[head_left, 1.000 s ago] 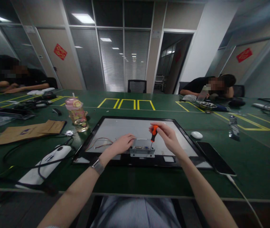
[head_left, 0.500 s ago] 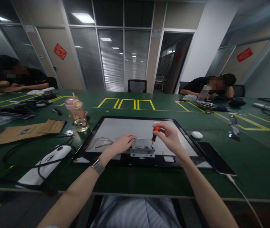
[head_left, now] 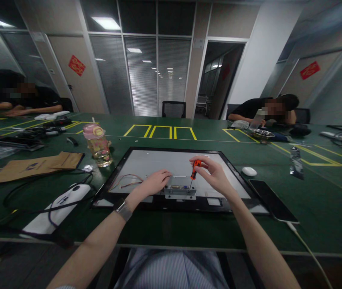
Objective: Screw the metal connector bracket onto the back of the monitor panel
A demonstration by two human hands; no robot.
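A screwdriver point(head_left: 195, 170) with an orange and black handle is pinched in the fingers of my right hand point(head_left: 214, 172). Its shaft leans slightly, tip down at the right end of a grey metal bracket point(head_left: 180, 192) with connector ports along it. My left hand point(head_left: 155, 181) is closed over the bracket's left end, its thumb hidden. The bracket stands at the near side of a flat display panel point(head_left: 158, 160) with a black frame and pale back. Thin wires point(head_left: 128, 180) lie on the panel to the left of the bracket.
Left of the panel stand a pink-lidded bottle point(head_left: 98, 146), a brown paper envelope point(head_left: 35, 167) and a white power strip point(head_left: 58, 208) with black cables. A phone point(head_left: 273, 200) on a charging cable and a white case point(head_left: 249, 171) lie right. People sit across the table.
My right hand's fingers have shifted around the screwdriver handle, and the handle has turned and tilted slightly. The left hand, bracket and panel stay where they were.
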